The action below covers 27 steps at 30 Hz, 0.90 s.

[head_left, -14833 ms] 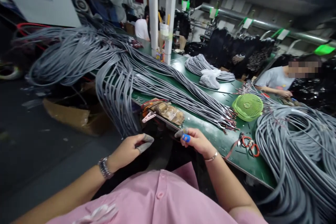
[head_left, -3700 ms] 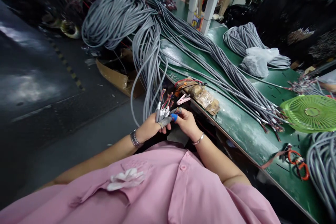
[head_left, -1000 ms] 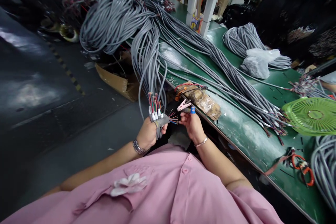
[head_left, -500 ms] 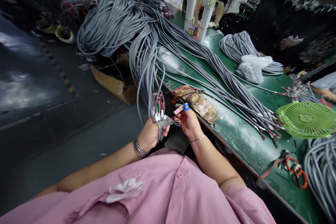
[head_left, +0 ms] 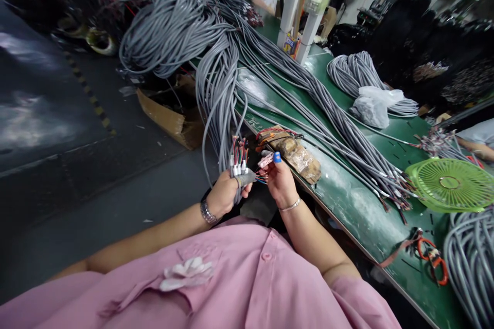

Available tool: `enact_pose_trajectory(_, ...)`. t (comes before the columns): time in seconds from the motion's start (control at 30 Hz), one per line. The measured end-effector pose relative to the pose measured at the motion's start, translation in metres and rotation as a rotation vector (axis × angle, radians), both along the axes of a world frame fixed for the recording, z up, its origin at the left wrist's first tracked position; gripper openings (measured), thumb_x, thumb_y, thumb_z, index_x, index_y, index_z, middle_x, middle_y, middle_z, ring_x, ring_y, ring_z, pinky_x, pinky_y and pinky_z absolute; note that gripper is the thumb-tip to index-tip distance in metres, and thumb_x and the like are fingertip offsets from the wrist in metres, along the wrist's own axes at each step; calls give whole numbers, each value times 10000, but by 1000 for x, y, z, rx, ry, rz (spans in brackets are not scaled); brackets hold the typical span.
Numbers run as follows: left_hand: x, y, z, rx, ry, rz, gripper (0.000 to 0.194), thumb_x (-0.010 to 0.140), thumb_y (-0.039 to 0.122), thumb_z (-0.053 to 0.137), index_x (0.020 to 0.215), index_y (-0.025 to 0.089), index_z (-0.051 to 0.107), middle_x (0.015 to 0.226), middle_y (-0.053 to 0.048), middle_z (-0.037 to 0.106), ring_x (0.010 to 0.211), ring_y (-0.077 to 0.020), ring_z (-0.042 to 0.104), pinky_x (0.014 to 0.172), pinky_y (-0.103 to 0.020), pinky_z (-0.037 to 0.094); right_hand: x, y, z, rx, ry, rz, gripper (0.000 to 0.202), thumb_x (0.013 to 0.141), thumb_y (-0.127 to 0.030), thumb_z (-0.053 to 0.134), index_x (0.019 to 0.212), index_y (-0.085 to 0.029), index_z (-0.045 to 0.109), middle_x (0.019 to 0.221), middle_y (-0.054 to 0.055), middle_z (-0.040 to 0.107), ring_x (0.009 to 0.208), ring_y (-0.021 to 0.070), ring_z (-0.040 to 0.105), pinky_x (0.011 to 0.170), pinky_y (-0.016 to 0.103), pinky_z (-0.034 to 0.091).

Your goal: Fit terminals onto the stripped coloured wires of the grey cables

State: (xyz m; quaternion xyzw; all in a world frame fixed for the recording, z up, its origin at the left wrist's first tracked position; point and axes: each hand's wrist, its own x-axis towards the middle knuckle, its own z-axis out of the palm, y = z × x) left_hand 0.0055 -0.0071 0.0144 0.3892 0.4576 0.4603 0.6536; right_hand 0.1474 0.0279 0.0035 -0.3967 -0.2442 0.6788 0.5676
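My left hand [head_left: 224, 196] is closed around a bundle of grey cables [head_left: 221, 139]. Their stripped ends, with red, black and green wires [head_left: 240, 151] above white collars, stick up from the fist. What looks like a grey wrap [head_left: 245, 178] covers the left thumb. Thin coloured wires [head_left: 261, 178] fan out beyond its tip towards my right hand [head_left: 282, 185]. That hand, with blue tape on its thumb, pinches a small pinkish-white piece [head_left: 266, 160] with markings, whose kind I cannot make out. Its curled fingers are close to the fanned wires; contact is unclear.
A taped wooden block [head_left: 303, 159] lies at the edge of the green table [head_left: 347, 211]. Grey cable coils, a green fan [head_left: 450, 182] and orange-handled scissors [head_left: 432, 259] are on it. An open cardboard box [head_left: 165, 118] stands on the floor. Two other people are partly visible.
The view has shifted slightly. My right hand and the pinkish-white piece have turned a little, and the wires beside the left thumb lie slightly differently. Both grips stay the same.
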Motion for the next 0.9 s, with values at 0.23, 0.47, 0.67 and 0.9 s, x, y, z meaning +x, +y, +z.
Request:
enact_pose_trajectory(0.23, -5, -1, 4, 9, -34, 41, 252, 716, 273, 660, 531, 154, 537, 477, 14, 529, 402, -80, 452, 402, -204, 327, 1, 0, -2, 11, 8, 27, 365, 788, -544, 647, 894, -197, 696, 766, 23, 647, 646, 127, 534, 624, 247, 471)
enact_pose_trajectory(0.47, 1, 1, 0, 2, -6, -28, 265, 719, 294, 656, 528, 162, 527, 474, 16, 525, 393, -84, 447, 397, -212, 326, -1, -1, 4, -9, -4, -6, 358, 751, -543, 680, 820, -192, 683, 713, 18, 629, 618, 131, 526, 603, 249, 474)
enact_pose_trajectory(0.67, -2, -6, 3, 42, -49, 15, 269, 732, 285, 666, 535, 162, 531, 472, 22, 518, 398, -84, 447, 404, -218, 330, 0, 0, -3, 32, -12, 14, 346, 786, -544, 649, 843, -205, 683, 729, 12, 627, 637, 125, 540, 630, 250, 482)
enact_pose_trajectory(0.9, 1, -2, 2, 13, -40, 2, 259, 724, 289, 678, 548, 160, 539, 479, 21, 529, 393, -83, 446, 390, -214, 324, -2, -2, 5, 4, -7, 3, 367, 769, -542, 663, 887, -195, 691, 747, 19, 635, 623, 124, 526, 596, 240, 476)
